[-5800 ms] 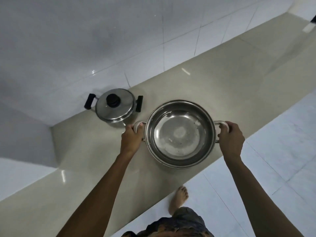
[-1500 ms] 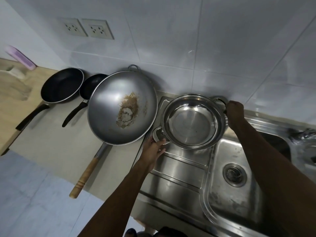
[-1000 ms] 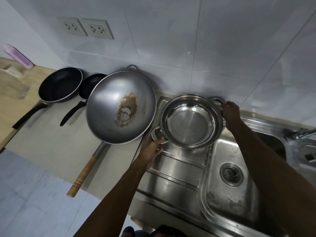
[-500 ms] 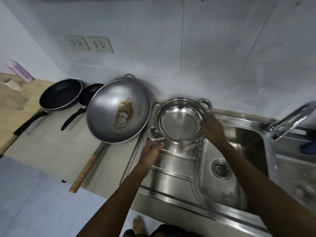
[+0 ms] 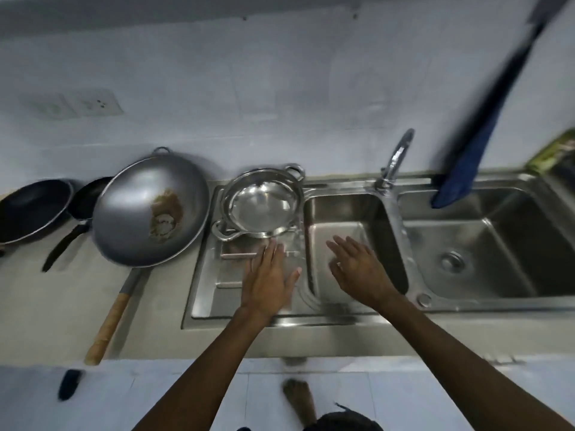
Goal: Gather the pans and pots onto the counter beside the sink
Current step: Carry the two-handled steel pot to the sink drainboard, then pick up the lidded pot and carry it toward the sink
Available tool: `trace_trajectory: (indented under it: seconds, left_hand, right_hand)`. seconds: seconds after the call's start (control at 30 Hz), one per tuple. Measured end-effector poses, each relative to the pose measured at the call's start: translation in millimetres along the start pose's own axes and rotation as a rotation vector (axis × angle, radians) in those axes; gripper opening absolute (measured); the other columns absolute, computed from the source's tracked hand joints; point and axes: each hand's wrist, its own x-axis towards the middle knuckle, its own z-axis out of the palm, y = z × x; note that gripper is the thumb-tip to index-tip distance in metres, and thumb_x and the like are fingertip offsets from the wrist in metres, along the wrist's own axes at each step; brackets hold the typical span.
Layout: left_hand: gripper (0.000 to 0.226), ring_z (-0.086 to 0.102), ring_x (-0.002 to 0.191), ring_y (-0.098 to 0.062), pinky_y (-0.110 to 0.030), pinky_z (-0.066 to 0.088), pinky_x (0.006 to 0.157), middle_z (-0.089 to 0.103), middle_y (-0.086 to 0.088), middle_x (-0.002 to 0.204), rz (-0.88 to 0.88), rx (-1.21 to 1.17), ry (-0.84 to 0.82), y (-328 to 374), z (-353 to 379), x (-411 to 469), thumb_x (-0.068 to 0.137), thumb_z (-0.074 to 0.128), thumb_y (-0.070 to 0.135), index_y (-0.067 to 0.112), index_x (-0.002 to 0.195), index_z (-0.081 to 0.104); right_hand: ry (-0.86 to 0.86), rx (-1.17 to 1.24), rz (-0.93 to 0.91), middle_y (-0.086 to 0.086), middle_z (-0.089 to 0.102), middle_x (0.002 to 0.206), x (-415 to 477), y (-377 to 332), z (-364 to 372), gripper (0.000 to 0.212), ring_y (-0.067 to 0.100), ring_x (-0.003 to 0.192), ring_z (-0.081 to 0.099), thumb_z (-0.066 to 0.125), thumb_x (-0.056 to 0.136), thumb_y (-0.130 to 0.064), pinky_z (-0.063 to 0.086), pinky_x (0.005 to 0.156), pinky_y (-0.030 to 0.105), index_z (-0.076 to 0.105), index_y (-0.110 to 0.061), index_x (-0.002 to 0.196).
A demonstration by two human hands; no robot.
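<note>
On the ribbed drainboard left of the sink, the steel pot sits free of my hands, its two loop handles pointing one toward the wall and one toward me. My left hand hangs just short of it, palm down over the drainboard, fingers spread and grasping nothing. My right hand is likewise loose and empty, fingers splayed above the near basin, a little to the right of the pot. The pot holds nothing I can make out beyond its shiny bottom. Just left of it, on the counter, the big wok has a brown crust in its bowl, and its wooden handle reaches toward the counter's front edge. Two black frying pans lie further left, apparently empty. The far basin shows only its drain, with a blue cloth hanging over its back rim beside the tap.
</note>
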Motion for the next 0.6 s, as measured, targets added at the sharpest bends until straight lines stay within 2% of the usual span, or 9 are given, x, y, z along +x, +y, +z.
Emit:
trace_trajectory:
  seconds: [0.13, 0.3, 0.47, 0.6]
  left_hand:
    - [0.074, 0.035, 0.149, -0.028, -0.051, 0.029, 0.119, 0.04, -0.01, 0.161, 0.197, 0.053, -0.002, 73, 17, -15, 0.099, 0.039, 0.062, 0.012, 0.153, 0.041]
    - [0.077, 0.027, 0.153, -0.028, -0.05, 0.021, 0.123, 0.031, -0.008, 0.165, 0.406, 0.011, -0.118, 193, 45, -49, 0.099, 0.033, 0.063, 0.014, 0.158, 0.033]
    - [0.077, 0.024, 0.154, -0.026, -0.05, 0.018, 0.124, 0.026, -0.007, 0.167, 0.627, -0.003, -0.184, 321, 68, -72, 0.1, 0.03, 0.065, 0.017, 0.159, 0.031]
    - [0.076, 0.028, 0.152, -0.026, -0.05, 0.021, 0.121, 0.03, -0.007, 0.166, 0.807, 0.049, -0.201, 433, 90, -80, 0.099, 0.031, 0.066, 0.017, 0.157, 0.035]
  right_hand:
    - [0.106, -0.065, 0.155, 0.017, 0.063, 0.14, -86, 31, -25, 0.046, 0.041, 0.129, 0.059, 0.069, 0.092, -0.023, 0.05, 0.102, 0.059, 0.063, -0.008, 0.135]
    - [0.177, -0.158, 0.353, 0.016, 0.067, 0.135, -206, 82, -61, 0.043, 0.039, 0.123, 0.064, 0.072, 0.089, -0.017, 0.053, 0.098, 0.054, 0.067, -0.007, 0.13]
    - [0.202, -0.184, 0.612, 0.012, 0.057, 0.148, -313, 138, -105, 0.047, 0.036, 0.136, 0.053, 0.06, 0.1, -0.03, 0.046, 0.109, 0.054, 0.057, -0.01, 0.143]
    - [0.281, -0.206, 0.779, 0.011, 0.056, 0.149, -388, 200, -139, 0.049, 0.036, 0.138, 0.052, 0.054, 0.102, -0.035, 0.046, 0.109, 0.053, 0.054, -0.012, 0.145]
